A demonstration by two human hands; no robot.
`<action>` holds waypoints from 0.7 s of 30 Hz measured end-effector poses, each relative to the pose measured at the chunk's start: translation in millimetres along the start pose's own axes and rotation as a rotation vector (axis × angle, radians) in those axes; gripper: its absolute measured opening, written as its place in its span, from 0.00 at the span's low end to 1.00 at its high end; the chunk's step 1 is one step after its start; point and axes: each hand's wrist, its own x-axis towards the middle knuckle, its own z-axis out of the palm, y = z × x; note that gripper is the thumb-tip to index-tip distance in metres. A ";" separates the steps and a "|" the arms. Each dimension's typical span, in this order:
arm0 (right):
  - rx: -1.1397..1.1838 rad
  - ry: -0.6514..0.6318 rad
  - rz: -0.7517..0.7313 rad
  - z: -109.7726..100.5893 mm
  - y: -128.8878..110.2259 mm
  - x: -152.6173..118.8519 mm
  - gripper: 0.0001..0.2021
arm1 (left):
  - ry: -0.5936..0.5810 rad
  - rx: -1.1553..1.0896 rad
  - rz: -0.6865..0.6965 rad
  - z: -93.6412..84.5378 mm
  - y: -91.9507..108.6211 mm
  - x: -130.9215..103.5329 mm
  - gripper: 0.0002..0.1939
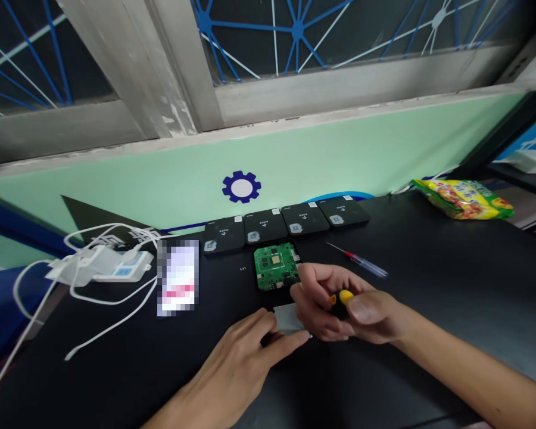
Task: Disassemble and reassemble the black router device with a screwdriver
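Note:
My right hand (339, 304) is closed around a black-and-yellow screwdriver (343, 298); its shaft is hidden by the fingers. Below the circuit board lies a flat grey metal plate (290, 320), partly covered by both hands. My left hand (250, 351) grips the near side of that plate, thumb and fingertips at its edges. Just beyond the hands, a green circuit board (276, 266) sits in a black square case. Several tiny screws (243, 269) lie to the left of the board.
Along the wall stand several black square boxes, one of them the leftmost box (224, 234). A screwdriver with a clear handle (368, 265) lies to the right. On the left are a blurred-out phone (178, 277) and a white power strip (127, 266) with cables. A snack bag (467, 199) rests far right.

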 end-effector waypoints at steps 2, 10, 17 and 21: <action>-0.013 0.014 0.001 -0.2 -1.2 0.0 0.18 | 0.000 -0.005 -0.002 0.5 0.2 -0.9 0.34; -0.094 0.031 -0.064 -0.7 -2.9 -0.4 0.15 | -0.025 0.018 -0.011 2.2 1.6 -3.2 0.39; -0.140 0.101 -0.009 -3.9 -4.8 -2.3 0.13 | -0.047 0.027 -0.003 -0.7 2.7 -1.7 0.37; -0.176 0.149 -0.006 -2.9 -6.5 0.4 0.11 | 0.015 0.052 0.001 -4.0 6.4 -1.6 0.41</action>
